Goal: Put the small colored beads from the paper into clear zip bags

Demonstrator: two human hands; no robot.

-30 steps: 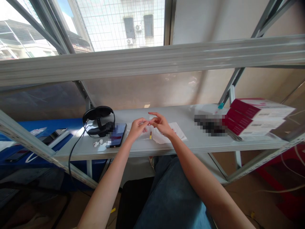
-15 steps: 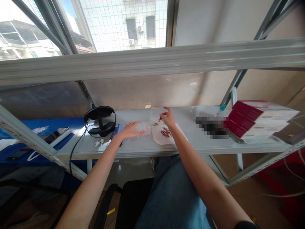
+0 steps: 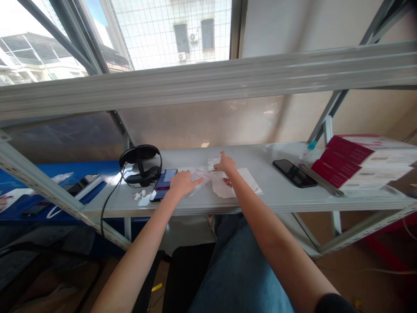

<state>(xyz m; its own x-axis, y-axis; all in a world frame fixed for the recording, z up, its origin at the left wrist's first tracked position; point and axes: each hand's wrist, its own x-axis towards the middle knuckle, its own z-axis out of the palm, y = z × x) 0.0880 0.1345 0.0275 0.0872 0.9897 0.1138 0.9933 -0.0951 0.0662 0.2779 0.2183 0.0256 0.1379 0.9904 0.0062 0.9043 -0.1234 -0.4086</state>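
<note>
My right hand (image 3: 226, 164) is over a small clear plastic bag (image 3: 213, 161) lying at the back of the grey shelf. Its fingers are drawn together at the bag's edge, and anything between them is hidden. Under my right wrist, small reddish pieces (image 3: 227, 181) lie in a pile on a white paper sheet (image 3: 220, 191), partly covered by the forearm. My left hand (image 3: 181, 184) rests beside clear zip bags with red strips (image 3: 202, 177), thumb stretched out over them, apart from the bent fingers. A phone with a lit screen (image 3: 161, 186) lies by my left wrist.
Black headphones (image 3: 140, 167) with a cable and white earbuds (image 3: 139, 194) sit to the left. Toward the right lie a black phone (image 3: 294, 173) and stacked red-and-white boxes (image 3: 358, 163). A metal crossbeam (image 3: 208, 80) spans above the shelf (image 3: 192, 208).
My right hand has lowered over the small bag, and the yellowish piece at its fingertips no longer shows. The left hand's fingers have bent inward. The view has shifted slightly.
</note>
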